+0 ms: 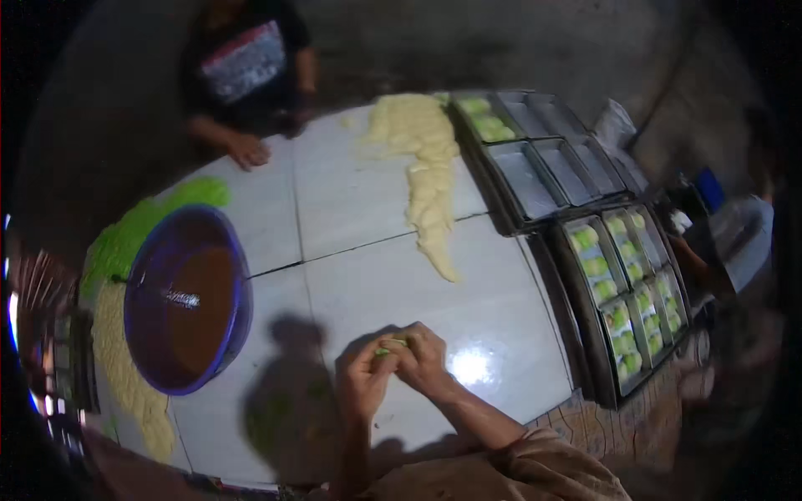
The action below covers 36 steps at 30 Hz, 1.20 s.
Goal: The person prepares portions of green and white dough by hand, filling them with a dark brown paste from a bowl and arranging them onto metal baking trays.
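Note:
Over the near middle of the white tabletop [368,284], my left hand [366,376] and my right hand [421,359] meet. Their fingers are closed together on a small piece of green and pale dough [383,351], mostly hidden by the fingers. Beyond them, a long strip of pale yellow dough [430,179] stretches back to the table's far edge. To the left stands a purple basin [242,321] with brown liquid [200,309] in it. Bright green dough [159,217] lies behind the basin, and another pale dough strip [125,367] runs along its left side.
Joined metal loaf pans line the right side; the nearer set [614,302] holds several green and pale dough pieces, the farther set [535,144] has some in one pan. Across the table a person [251,75] rests a hand on the edge. Another person [739,242] is at right.

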Available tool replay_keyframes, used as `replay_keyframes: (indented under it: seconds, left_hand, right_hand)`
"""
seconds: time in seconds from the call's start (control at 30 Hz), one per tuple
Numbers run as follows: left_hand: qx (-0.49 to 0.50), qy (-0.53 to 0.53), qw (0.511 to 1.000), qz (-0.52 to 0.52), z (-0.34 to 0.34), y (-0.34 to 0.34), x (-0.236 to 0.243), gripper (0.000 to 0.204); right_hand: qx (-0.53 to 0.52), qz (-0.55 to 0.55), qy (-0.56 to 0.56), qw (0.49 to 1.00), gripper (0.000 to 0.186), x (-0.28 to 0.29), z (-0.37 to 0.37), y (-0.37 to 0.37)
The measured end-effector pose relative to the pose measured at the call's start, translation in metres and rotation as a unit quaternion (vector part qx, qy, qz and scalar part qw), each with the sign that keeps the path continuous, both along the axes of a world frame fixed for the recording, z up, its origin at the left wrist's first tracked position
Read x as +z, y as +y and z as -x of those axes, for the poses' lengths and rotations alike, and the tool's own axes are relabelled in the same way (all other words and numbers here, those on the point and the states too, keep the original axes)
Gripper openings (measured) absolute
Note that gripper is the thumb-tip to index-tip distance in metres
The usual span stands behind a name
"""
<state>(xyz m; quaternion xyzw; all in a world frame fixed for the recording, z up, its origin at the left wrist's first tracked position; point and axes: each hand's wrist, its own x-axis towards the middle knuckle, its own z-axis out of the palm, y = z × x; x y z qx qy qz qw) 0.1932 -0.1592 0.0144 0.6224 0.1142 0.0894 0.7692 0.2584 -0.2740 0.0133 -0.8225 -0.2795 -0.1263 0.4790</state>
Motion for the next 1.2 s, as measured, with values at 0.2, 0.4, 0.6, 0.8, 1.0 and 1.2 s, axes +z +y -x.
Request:
replay_keyframes:
  seconds: [0.2, 0.4, 0.6, 0.8, 1.0, 1.2]
  left_hand:
    - [0.089, 0.151, 0.981, -0.078, 0.037, 0.013, 0.014, 0.021]
    - [0.072, 0.155, 0.943, -0.286, 0.068, -0.01, 0.007, 0.043]
    - [0.062, 0.17, 0.856, -0.484, 0.102, -0.033, -0.028, 0.027]
    - [0.016, 0.221, 0.846, -0.486, 0.079, -0.027, 0.013, 0.041]
    - [0.099, 0.18, 0.865, -0.457, 0.063, -0.021, 0.006, 0.053]
    - [0.073, 0.123, 0.886, -0.442, 0.011, 0.016, 0.012, 0.059]
  right_hand:
    - [0.107, 0.126, 0.238, 0.957, 0.024, 0.033, -0.009, 0.022]
    - [0.162, 0.183, 0.211, 0.946, 0.064, 0.04, -0.161, 0.14]
    - [0.112, 0.263, 0.173, 0.942, 0.051, 0.046, -0.246, 0.204]
    - [0.03, 0.379, 0.106, 0.919, 0.027, 0.046, -0.32, 0.111]
    - [0.478, 0.36, 0.369, 0.711, 0.038, 0.101, -0.231, -0.008]
    - [0.085, 0.2, 0.354, 0.91, 0.035, 0.084, -0.296, -0.055]
